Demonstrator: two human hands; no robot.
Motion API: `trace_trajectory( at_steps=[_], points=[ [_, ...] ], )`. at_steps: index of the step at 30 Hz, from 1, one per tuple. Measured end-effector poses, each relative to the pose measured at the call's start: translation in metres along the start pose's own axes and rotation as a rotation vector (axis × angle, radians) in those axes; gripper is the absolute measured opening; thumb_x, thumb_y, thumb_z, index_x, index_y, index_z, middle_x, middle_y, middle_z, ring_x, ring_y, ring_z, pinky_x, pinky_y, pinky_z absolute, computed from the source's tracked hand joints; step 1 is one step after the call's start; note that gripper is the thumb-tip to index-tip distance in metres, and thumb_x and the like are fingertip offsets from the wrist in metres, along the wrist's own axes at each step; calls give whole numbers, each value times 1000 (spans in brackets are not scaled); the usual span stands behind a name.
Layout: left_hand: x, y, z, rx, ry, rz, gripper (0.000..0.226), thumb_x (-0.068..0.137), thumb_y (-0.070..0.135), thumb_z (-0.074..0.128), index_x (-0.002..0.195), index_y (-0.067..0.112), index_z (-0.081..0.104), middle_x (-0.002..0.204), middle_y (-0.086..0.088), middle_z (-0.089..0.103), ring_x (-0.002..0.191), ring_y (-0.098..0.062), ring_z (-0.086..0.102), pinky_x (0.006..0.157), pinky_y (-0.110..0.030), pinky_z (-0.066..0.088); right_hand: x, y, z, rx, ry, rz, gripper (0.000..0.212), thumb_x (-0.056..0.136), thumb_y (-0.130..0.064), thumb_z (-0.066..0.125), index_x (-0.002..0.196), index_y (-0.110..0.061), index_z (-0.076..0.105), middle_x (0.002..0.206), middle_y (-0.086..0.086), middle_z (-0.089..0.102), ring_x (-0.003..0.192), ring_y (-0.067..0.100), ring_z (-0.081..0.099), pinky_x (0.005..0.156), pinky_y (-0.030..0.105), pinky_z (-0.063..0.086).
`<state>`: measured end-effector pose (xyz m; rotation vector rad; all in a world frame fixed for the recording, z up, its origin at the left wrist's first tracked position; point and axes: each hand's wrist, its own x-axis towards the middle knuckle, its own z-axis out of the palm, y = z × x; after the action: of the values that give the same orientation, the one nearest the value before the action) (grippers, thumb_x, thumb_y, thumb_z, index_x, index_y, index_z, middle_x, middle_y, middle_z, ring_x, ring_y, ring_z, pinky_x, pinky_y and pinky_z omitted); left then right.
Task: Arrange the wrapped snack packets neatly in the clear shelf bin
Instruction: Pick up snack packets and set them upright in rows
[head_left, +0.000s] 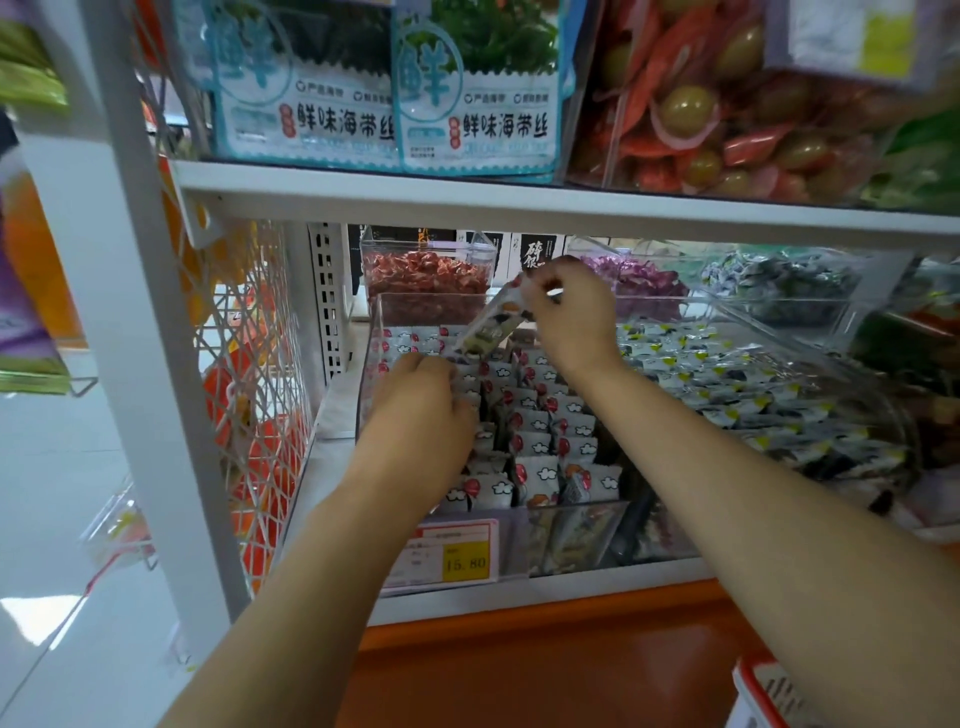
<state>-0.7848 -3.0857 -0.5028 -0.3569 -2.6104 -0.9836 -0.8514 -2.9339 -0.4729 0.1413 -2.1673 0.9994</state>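
Bin: packet between left hand, right hand

Left hand fingertips buried among packets; price tag small print blurred.

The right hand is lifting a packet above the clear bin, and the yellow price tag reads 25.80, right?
Only the price is wrong: the head view shows the yellow price tag reading 15.80. The right hand does lift a packet above the clear bin.

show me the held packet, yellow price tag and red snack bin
held packet (491, 325), head view, wrapper middle
yellow price tag (466, 562), head view, printed price
red snack bin (410, 248), head view, upper wall
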Motion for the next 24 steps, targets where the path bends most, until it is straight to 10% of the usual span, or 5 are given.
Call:
trace_trajectory(
  at_steps=[3, 7, 15, 24],
  points=[
    [-2, 1, -3, -81, 80, 2, 37, 95, 15, 47, 132, 9, 47, 135, -10, 45, 109, -23, 52, 83, -23, 36, -22, -5, -27, 176, 91, 114, 9, 93, -8, 55, 84, -8, 55, 88, 3, 60, 82, 24, 63, 71, 35, 52],
    [-10, 5, -6, -210, 69, -3, 39, 95, 23, 50, 133, 11, 47, 123, -5, 58, 82, -5, 52, 68, -17, 37, -63, -6, -60, 378, 115, 253, 8, 93, -8, 54, 89, -2, 57, 76, 4, 63, 48, 6, 60, 47, 20, 50],
    [-22, 12, -7, -610, -94, -98, 23, 94, 26, 50, 84, 14, 67, 85, -9, 67, 83, -26, 64, 72, -35, 54, -102, -6, -79, 878, 80, 462, 13, 92, -5, 54, 81, -3, 62, 73, 6, 64, 60, 11, 65, 59, 22, 55],
    [-16, 8, -5, -1043, 1, -331, 23, 90, 18, 56, 70, 9, 55, 54, 2, 63, 53, -8, 61, 51, -17, 50, -104, 0, -74, 1099, -4, 567, 10, 87, 6, 54, 91, -1, 61, 69, 5, 69, 66, 19, 70, 60, 22, 55]
  ],
)
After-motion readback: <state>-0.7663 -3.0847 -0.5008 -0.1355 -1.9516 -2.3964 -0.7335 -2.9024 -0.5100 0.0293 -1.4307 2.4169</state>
